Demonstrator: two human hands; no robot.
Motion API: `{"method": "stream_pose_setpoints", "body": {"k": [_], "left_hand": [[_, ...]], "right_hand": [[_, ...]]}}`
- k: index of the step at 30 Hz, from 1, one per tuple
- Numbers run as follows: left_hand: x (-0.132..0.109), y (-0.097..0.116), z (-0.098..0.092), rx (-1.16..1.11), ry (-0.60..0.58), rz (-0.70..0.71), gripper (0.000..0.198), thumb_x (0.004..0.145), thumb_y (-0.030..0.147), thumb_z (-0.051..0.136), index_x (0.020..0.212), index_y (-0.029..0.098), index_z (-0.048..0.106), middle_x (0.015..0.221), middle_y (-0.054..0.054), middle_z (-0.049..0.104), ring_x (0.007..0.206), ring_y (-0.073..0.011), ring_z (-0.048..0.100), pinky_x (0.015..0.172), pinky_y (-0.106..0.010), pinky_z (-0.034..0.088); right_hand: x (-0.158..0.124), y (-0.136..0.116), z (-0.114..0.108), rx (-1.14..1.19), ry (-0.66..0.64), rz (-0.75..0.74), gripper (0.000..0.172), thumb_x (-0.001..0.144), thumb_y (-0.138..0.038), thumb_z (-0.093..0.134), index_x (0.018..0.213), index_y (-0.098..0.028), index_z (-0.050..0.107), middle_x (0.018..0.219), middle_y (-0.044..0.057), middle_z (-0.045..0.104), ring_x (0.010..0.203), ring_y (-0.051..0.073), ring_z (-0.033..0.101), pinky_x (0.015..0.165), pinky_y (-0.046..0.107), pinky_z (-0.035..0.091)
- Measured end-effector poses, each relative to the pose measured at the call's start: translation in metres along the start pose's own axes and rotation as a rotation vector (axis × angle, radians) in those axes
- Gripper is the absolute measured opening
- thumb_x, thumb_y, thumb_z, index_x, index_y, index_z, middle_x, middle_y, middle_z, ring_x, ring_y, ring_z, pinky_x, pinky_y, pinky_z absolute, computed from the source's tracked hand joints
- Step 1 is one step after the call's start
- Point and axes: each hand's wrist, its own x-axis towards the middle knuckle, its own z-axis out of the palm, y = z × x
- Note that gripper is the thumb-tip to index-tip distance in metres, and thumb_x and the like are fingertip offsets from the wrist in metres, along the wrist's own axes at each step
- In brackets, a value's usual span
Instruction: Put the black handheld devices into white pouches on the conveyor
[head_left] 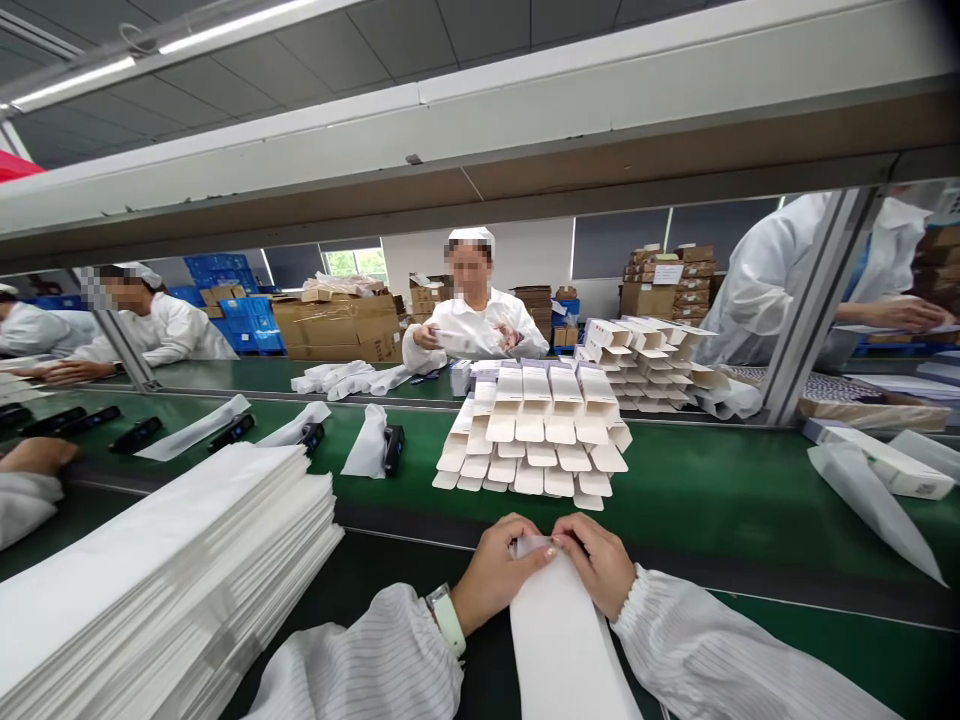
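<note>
Left hand (491, 572) and right hand (602, 566) pinching a white bag (566, 645) at one end, open-flapped cartons (529, 427) stacked beyond, contents unclear

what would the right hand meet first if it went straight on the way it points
Beyond the long flat white wrapper it pinches, probably the bare left hand, whose thumb tip lies just ahead; whether they touch is unclear.

Straight ahead of the left grip (495, 575) and right grip (601, 568), stacked white boxes (536, 425) block a low path; a gap on the bench (411, 500) separates them from a black device (394, 450). Farther left of the left grip stands a thick white stack (225, 540). Ahead-right of the right grip, the bench lies open toward a translucent sleeve (874, 505).
</note>
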Motion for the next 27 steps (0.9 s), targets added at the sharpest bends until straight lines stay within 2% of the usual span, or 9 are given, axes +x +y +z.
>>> {"method": "stream_pose_setpoints", "body": {"k": [5, 9, 13, 18, 23, 27], "left_hand": [[0.002, 0.0063, -0.0043, -0.276, 0.006, -0.054, 0.028, 0.071, 0.033, 0.055, 0.055, 0.012, 0.048, 0.077, -0.004, 0.048, 0.071, -0.012, 0.045, 0.064, -0.022, 0.034], [0.0028, 0.0058, -0.0063, -0.392, -0.009, -0.144, 0.031, 0.07, 0.037, 0.055, 0.054, 0.012, 0.044, 0.058, 0.002, 0.04, 0.055, -0.0076, 0.035, 0.051, -0.019, 0.027], [0.0024, 0.0022, -0.0063, -0.404, -0.019, -0.159, 0.035, 0.07, 0.038, 0.055, 0.052, 0.013, 0.038, 0.053, 0.005, 0.031, 0.051, -0.006, 0.028, 0.047, -0.019, 0.021], [0.0018, 0.0021, -0.0061, -0.386, -0.034, -0.178, 0.032, 0.071, 0.038, 0.053, 0.055, 0.013, 0.041, 0.054, 0.004, 0.032, 0.052, -0.0063, 0.029, 0.048, -0.019, 0.022], [0.001, 0.0019, -0.005, -0.373, -0.106, -0.169, 0.027, 0.071, 0.034, 0.054, 0.058, 0.012, 0.046, 0.055, 0.004, 0.036, 0.053, -0.0068, 0.033, 0.049, -0.019, 0.023], [0.0015, 0.0008, -0.0047, -0.382, -0.084, -0.176, 0.025, 0.071, 0.034, 0.053, 0.059, 0.012, 0.048, 0.056, 0.004, 0.038, 0.053, -0.0071, 0.034, 0.05, -0.019, 0.025]], "right_hand": [[0.0023, -0.0005, -0.0005, 0.113, -0.108, 0.012, 0.021, 0.084, -0.023, 0.03, 0.069, -0.018, 0.043, 0.073, 0.003, 0.051, 0.072, 0.014, 0.048, 0.065, 0.027, 0.039], [0.004, 0.0, -0.0003, 0.142, -0.16, 0.023, 0.025, 0.085, -0.026, 0.03, 0.069, -0.018, 0.048, 0.076, 0.004, 0.051, 0.075, 0.014, 0.048, 0.067, 0.028, 0.039], [0.0051, 0.0008, 0.0013, 0.112, -0.173, 0.074, 0.026, 0.083, -0.03, 0.034, 0.066, -0.018, 0.05, 0.074, 0.004, 0.052, 0.074, 0.015, 0.048, 0.066, 0.028, 0.039], [0.0046, 0.0018, 0.0026, 0.068, -0.175, 0.106, 0.03, 0.083, -0.031, 0.034, 0.064, -0.017, 0.053, 0.073, 0.004, 0.052, 0.073, 0.015, 0.049, 0.067, 0.028, 0.039], [0.0046, 0.002, 0.0031, 0.033, -0.177, 0.125, 0.032, 0.084, -0.032, 0.033, 0.065, -0.017, 0.056, 0.073, 0.004, 0.053, 0.073, 0.015, 0.05, 0.067, 0.028, 0.04], [0.005, 0.0022, 0.0044, 0.014, -0.174, 0.129, 0.034, 0.083, -0.033, 0.033, 0.064, -0.017, 0.056, 0.071, 0.004, 0.054, 0.071, 0.016, 0.05, 0.066, 0.029, 0.04]]}}
